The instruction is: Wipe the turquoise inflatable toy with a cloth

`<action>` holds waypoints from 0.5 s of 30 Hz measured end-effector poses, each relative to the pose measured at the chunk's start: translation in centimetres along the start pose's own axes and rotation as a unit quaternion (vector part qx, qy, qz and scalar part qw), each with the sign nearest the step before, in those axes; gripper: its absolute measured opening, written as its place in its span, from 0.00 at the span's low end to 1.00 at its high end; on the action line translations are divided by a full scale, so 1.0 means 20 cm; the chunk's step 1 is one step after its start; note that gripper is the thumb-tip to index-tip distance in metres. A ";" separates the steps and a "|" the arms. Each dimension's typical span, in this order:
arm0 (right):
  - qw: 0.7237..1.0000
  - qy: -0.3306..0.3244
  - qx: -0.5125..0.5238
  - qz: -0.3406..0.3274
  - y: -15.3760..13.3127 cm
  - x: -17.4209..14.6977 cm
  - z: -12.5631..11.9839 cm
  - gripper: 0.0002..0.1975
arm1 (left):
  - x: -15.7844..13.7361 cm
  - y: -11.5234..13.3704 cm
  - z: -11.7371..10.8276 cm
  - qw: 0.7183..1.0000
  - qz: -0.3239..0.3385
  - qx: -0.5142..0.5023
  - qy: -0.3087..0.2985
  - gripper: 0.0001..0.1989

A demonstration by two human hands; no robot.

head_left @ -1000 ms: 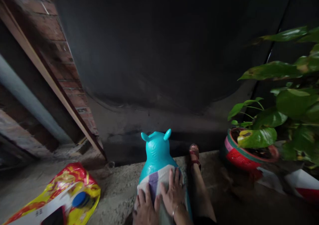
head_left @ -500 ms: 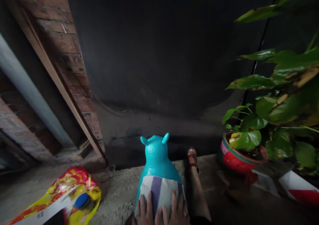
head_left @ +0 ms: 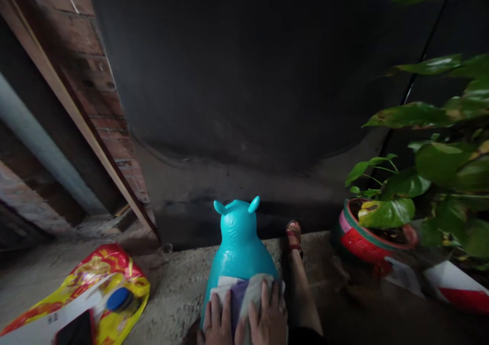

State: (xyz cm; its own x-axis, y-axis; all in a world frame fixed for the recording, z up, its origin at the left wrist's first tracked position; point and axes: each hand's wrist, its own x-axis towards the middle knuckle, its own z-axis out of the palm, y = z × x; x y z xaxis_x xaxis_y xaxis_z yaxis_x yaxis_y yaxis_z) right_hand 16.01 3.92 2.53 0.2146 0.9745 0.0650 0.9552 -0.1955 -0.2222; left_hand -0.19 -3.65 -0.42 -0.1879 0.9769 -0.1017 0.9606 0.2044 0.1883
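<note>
Right now, in the head view, both of my hands lie flat on a striped cloth point(head_left: 240, 296) that is draped over the back of a teal inflatable animal toy point(head_left: 239, 243); my left hand point(head_left: 216, 322) rests on the near left part of the cloth with its fingers point(head_left: 214, 304) straight and close together, pressing down and pinching nothing; my right hand point(head_left: 269, 319) lies just beside it, touching it, fingers slightly fanned over a bunched fold of the cloth, a ring showing on one of them. As I judge it, the wiping of the toy is only partly done; the cloth covers the lower back nearest me, while the head with its two small ears and the upper body gleam bare and uncovered, and whether they are already clean I cannot tell in this dim light; the sides and underside are hidden from me. The toy stands upright on the rough concrete floor point(head_left: 175, 294), facing the dark wall; my leg with a red sandal point(head_left: 294, 233) stretches just beside it on the right; a red woven plant pot point(head_left: 362, 243) with broad green leaves sits farther right; a red and yellow bag point(head_left: 87, 294) with a blue cap point(head_left: 119, 299) on it lies well apart to the left.
</note>
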 end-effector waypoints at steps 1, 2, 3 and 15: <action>1.000 -0.012 0.000 0.002 -0.04 -0.07 0.05 0.30 | 0.04 0.01 -0.03 1.000 -0.001 -0.017 -0.011 0.29; 1.000 -0.023 0.002 0.008 -0.08 -0.11 0.08 0.32 | 0.08 0.03 -0.07 0.999 -0.007 -0.033 -0.022 0.29; 0.999 -0.046 0.011 0.000 -0.12 -0.12 0.10 0.33 | 0.13 0.05 -0.11 0.999 -0.017 -0.044 -0.025 0.30; 0.999 -0.024 0.034 -0.003 -0.16 -0.16 0.19 0.34 | 0.18 0.07 -0.18 0.999 -0.021 -0.046 -0.019 0.31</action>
State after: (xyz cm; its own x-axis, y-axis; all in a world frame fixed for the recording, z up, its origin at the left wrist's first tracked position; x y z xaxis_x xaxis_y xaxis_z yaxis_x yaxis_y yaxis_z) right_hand 11.53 1.83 -0.72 0.1982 0.9799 0.0207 0.9402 -0.1841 -0.2867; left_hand -0.28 0.41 2.97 -0.2179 0.9648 -0.1471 0.9289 0.2513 0.2719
